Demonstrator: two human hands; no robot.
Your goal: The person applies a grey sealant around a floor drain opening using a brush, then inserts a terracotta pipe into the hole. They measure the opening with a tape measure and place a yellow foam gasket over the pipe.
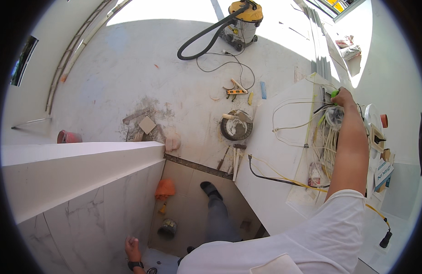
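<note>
Here's the left hand (132,249), half-curled by grey-veined white wall tiles (83,210), can't tell if the fingertips meet, and out on the dusty floor (188,105) sits a round black bucket (236,138). Across the smooth white surface (270,182) cream cables (329,144) tangle, and at its far end the right hand (343,97) grips a small bright green object (334,93), poking leftward, long axis hidden.

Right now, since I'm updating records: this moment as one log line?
right hand: at green item, grip unclear; left hand: near marbled wall; vacuum: on floor
</note>
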